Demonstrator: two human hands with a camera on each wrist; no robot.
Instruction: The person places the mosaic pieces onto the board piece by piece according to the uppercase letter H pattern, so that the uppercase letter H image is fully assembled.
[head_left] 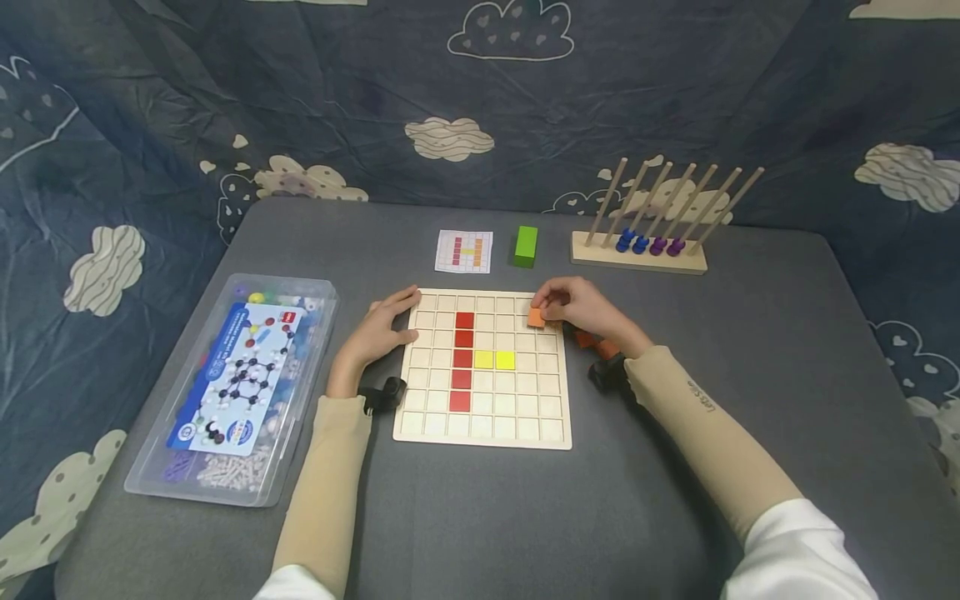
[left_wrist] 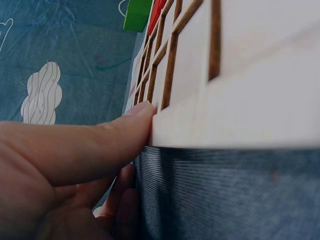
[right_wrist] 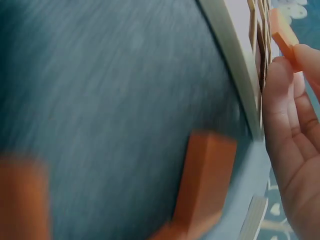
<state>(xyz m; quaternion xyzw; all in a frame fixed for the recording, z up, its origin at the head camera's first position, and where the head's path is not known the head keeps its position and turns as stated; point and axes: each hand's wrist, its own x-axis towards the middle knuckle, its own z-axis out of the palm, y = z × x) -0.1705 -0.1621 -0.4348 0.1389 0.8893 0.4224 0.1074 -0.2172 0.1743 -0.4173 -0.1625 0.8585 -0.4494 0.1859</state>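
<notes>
Pinching one orange block [head_left: 536,317] over the board [head_left: 503,427] toward two o'clock, the right hand [head_left: 581,307] partly hides it; the left hand [head_left: 377,331], loosely spread, touches the edge near ten o'clock. Five red squares [head_left: 462,359] and two yellow squares [head_left: 483,360] fill cells; other orange blocks [right_wrist: 207,180], near three o'clock, are partly covered, their count unclear.

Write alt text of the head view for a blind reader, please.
A right hand pinches an orange block at the upper right of a gridded board holding five red squares and two yellow squares; the left hand touches the board's left side.
</notes>
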